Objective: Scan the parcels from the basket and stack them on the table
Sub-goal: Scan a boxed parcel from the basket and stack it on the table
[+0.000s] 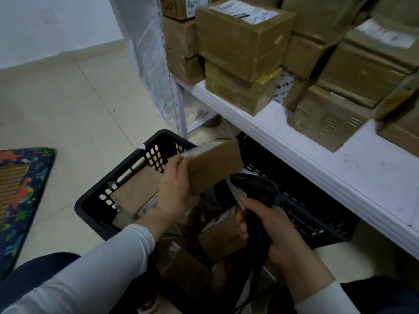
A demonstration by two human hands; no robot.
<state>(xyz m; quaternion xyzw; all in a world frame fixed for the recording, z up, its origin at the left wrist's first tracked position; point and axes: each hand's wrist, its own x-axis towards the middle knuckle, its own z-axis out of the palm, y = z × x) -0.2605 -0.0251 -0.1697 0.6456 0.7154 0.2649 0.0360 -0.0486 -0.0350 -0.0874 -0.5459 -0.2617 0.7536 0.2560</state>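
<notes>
The parcel [213, 165] is lifted above the basket [127, 175], the left hand [175, 189] gripping its near end so a face tilts toward the scanner [256, 189]; the right hand [272, 227] wraps the scanner's handle, aiming just below that grip; scanning seems underway.

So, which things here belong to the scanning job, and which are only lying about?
Job: brown cardboard parcel in left hand; black handheld scanner in right hand; black plastic basket; white table; stacked brown boxes.
Lying about: dark dinosaur-print mat; clear plastic sheet.
</notes>
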